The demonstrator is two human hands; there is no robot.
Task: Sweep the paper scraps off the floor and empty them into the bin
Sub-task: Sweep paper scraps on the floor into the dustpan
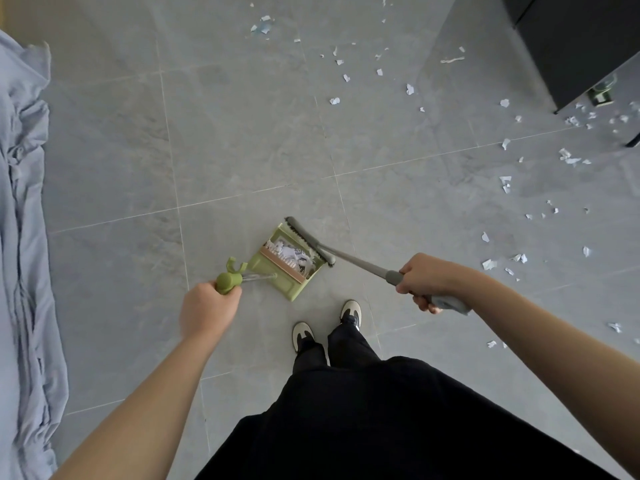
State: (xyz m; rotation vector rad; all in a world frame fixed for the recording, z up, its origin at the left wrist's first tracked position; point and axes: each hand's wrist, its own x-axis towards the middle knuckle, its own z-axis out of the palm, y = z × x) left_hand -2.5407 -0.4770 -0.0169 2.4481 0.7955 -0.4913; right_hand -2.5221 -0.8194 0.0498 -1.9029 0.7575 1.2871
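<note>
Matt grey stone-look tiles across the floor (pixel 242 140), faintly mottled. Smooth green plastic on the dustpan (pixel 294 271), thin bare metal rods up to its handle. Torn white paper scraps (pixel 504 183), crinkled. Grey broom (pixel 346 254), matt plastic head, dull metal shaft. Soft, wrinkled pale-blue cloth (pixel 24 202) at left.

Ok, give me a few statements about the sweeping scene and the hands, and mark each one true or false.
1. The left hand grips the green plastic dustpan by its handle. True.
2. The dustpan is empty. False: white paper scraps lie in it.
3. The right hand holds the grey long-handled broom. True.
4. The grey tiled floor is swept clean. False: loose paper scraps remain at the right.
</note>
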